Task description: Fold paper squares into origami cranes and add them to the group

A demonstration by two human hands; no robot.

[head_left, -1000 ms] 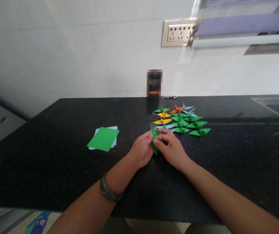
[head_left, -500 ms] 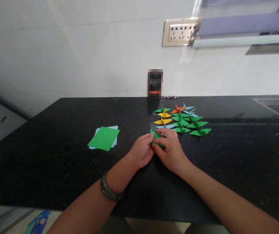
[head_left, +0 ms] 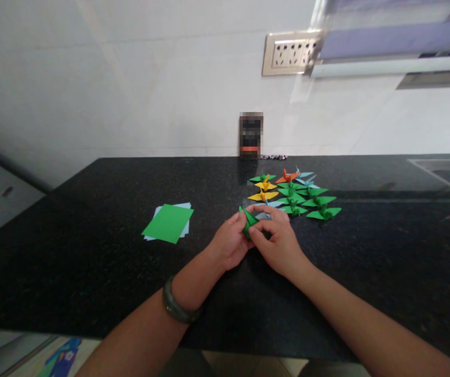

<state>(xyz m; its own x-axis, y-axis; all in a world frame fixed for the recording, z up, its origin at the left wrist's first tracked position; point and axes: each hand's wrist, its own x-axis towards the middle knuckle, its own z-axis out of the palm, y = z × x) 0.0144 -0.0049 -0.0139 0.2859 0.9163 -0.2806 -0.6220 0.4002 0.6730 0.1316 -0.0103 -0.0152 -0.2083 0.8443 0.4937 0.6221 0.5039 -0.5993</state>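
Note:
Both hands meet over the middle of a black stone counter (head_left: pixel 91 272). My left hand (head_left: pixel 229 242) and my right hand (head_left: pixel 280 242) pinch a small folded piece of green paper (head_left: pixel 248 221) between their fingertips; only its upper tip shows. Just beyond them lie several finished paper cranes (head_left: pixel 293 195) in green, yellow, orange and light blue, set in rows. To the left lies a small stack of flat sheets (head_left: pixel 167 223), green on top and light blue beneath. A dark bangle circles my left wrist (head_left: pixel 176 309).
A small dark object (head_left: pixel 251 135), blurred out, leans against the white wall at the back of the counter. A socket panel (head_left: pixel 291 52) is on the wall above. A sink edge (head_left: pixel 445 170) shows at the far right. The counter's front edge runs below my forearms.
The green folded paper has turned between my fingers, from upright to lying lower and then bunched at the fingertips. Both hands have stayed in nearly the same place.

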